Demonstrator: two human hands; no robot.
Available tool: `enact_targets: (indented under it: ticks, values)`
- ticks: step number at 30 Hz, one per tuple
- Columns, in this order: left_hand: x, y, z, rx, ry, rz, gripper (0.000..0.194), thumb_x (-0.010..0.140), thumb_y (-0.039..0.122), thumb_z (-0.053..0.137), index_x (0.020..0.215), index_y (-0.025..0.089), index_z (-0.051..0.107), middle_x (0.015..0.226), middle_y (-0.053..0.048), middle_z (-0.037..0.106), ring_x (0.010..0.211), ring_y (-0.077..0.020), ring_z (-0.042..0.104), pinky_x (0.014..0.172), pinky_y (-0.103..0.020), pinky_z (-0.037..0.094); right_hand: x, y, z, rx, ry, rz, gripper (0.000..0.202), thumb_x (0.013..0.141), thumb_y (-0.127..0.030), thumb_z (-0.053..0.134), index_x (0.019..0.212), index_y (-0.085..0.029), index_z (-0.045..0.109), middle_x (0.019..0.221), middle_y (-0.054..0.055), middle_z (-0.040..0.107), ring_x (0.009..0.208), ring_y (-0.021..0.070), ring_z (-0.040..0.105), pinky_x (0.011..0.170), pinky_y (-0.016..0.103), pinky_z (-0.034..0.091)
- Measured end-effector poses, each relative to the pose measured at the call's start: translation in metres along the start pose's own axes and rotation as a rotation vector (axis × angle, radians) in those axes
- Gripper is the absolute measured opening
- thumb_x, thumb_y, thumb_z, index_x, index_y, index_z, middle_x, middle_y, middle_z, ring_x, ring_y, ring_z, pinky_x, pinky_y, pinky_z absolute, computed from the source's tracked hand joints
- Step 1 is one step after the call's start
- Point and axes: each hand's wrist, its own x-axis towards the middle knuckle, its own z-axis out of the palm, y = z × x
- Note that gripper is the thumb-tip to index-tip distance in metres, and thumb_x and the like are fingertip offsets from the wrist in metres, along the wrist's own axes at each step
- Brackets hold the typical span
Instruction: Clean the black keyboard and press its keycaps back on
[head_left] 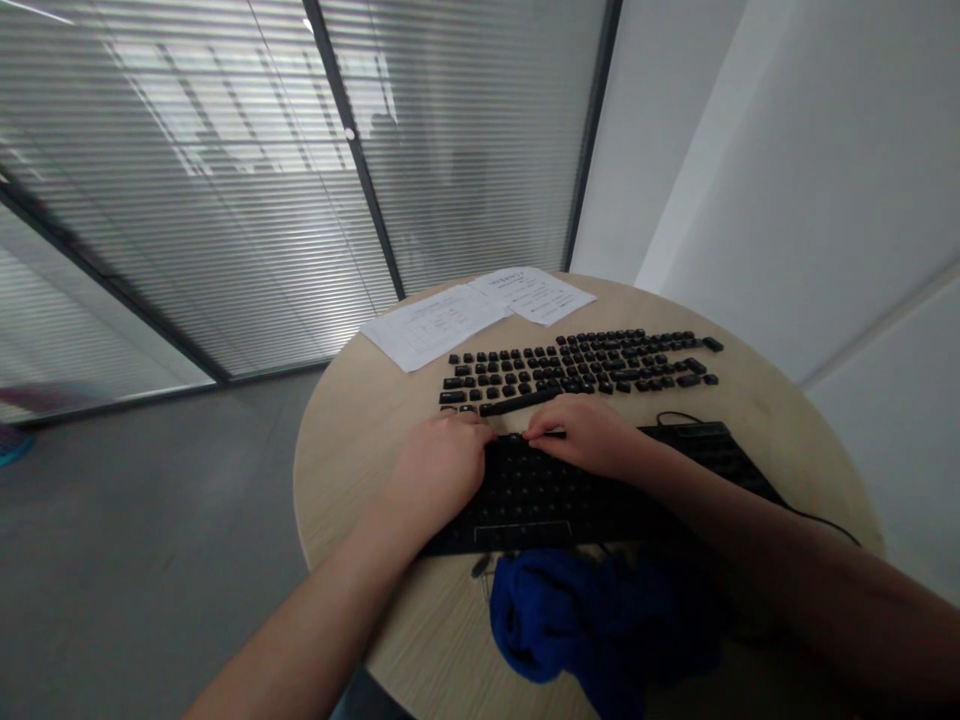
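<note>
A black keyboard (525,500) with most of its keycaps off lies in front of me on the round wooden table. My left hand (442,465) is closed over its far left corner, fingers bent at the edge. My right hand (589,430) pinches at the far edge, thumb and finger together; a thin dark piece shows by the fingertips, too small to name. Between both hands, a small black key (514,438) sits on the top row. Just beyond, loose black keycaps (570,365) are laid out in rows, with the long space bar (520,402) nearest my hands.
A crumpled blue cloth (555,610) lies at the near edge, beside a small dark item (481,567). Printed papers (442,322) rest at the back of the table (352,450). The keyboard's cable (821,519) runs right. Glass with blinds and white walls stand beyond.
</note>
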Motion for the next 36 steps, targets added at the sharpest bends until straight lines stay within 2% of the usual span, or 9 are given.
enact_targets:
  ticks: [6,9,13,16,18,20,24,29,36]
  values:
    - [-0.001,0.007,-0.002,0.055,-0.012,0.02,0.032,0.089,0.01,0.047,0.097,0.02,0.077,0.094,-0.008,0.074,0.086,-0.0235,0.068,0.078,-0.036,0.053,0.0,0.003,0.004,0.025,0.001,-0.013,0.011,0.087,-0.021,0.07,0.089,-0.025,0.081,0.096,0.002,0.08,0.094,0.0217,0.073,0.088,0.035,0.053]
    - [-0.002,0.01,-0.004,0.086,-0.022,0.053,0.03,0.088,0.008,0.047,0.095,0.016,0.075,0.088,-0.009,0.072,0.083,-0.0242,0.067,0.078,-0.037,0.053,-0.002,0.0,-0.001,0.011,0.012,-0.03,0.013,0.088,-0.02,0.07,0.092,-0.025,0.081,0.102,0.004,0.079,0.096,0.0224,0.072,0.089,0.037,0.054]
    - [-0.003,0.011,-0.005,0.075,-0.049,0.089,0.027,0.086,0.006,0.048,0.09,0.015,0.074,0.091,-0.011,0.072,0.087,-0.0255,0.065,0.078,-0.037,0.054,-0.005,-0.001,-0.028,0.029,0.195,-0.007,0.016,0.091,-0.023,0.065,0.093,-0.023,0.081,0.106,0.005,0.078,0.099,0.0211,0.072,0.092,0.036,0.055]
    - [-0.003,0.01,-0.005,0.075,-0.056,0.061,0.027,0.086,0.007,0.05,0.088,0.015,0.076,0.095,-0.013,0.072,0.092,-0.0283,0.065,0.076,-0.038,0.055,0.0,0.013,-0.056,-0.013,0.312,0.09,0.018,0.093,-0.025,0.062,0.096,-0.024,0.08,0.102,0.005,0.078,0.094,0.0201,0.072,0.089,0.035,0.056]
    - [-0.002,0.009,-0.005,0.06,-0.063,0.035,0.028,0.086,0.007,0.049,0.088,0.015,0.076,0.096,-0.013,0.072,0.092,-0.0288,0.065,0.077,-0.039,0.056,0.011,0.031,-0.071,-0.1,0.283,0.191,0.018,0.092,-0.026,0.063,0.097,-0.024,0.081,0.102,0.004,0.079,0.093,0.0212,0.072,0.088,0.036,0.056]
    - [-0.001,0.008,-0.005,0.033,-0.084,0.021,0.03,0.086,0.006,0.048,0.089,0.015,0.076,0.096,-0.012,0.073,0.091,-0.0281,0.067,0.079,-0.04,0.056,0.026,0.055,-0.08,-0.207,0.194,0.294,0.019,0.091,-0.024,0.064,0.098,-0.025,0.081,0.103,0.004,0.079,0.097,0.0229,0.072,0.091,0.037,0.055]
    - [0.0,0.008,-0.009,-0.007,-0.093,0.007,0.032,0.086,0.006,0.047,0.095,0.015,0.076,0.097,-0.012,0.075,0.092,-0.0279,0.07,0.082,-0.041,0.057,0.063,0.105,-0.083,-0.369,0.041,0.448,0.022,0.089,-0.021,0.065,0.103,-0.024,0.081,0.112,0.008,0.077,0.107,0.0255,0.069,0.097,0.038,0.052]
    - [-0.002,0.007,-0.01,-0.004,-0.084,0.046,0.03,0.085,0.004,0.048,0.087,0.014,0.076,0.098,-0.014,0.074,0.1,-0.032,0.067,0.08,-0.043,0.058,0.096,0.144,-0.077,-0.376,-0.039,0.452,0.022,0.085,-0.018,0.071,0.104,-0.022,0.081,0.114,0.008,0.077,0.109,0.024,0.069,0.098,0.035,0.05]
    - [-0.001,0.005,-0.006,-0.047,-0.082,0.019,0.034,0.084,0.002,0.047,0.102,0.014,0.074,0.1,-0.013,0.073,0.092,-0.0301,0.068,0.077,-0.043,0.058,0.112,0.162,-0.069,-0.337,-0.129,0.387,0.018,0.079,-0.019,0.076,0.096,-0.023,0.082,0.11,0.004,0.078,0.108,0.0225,0.068,0.098,0.03,0.049]
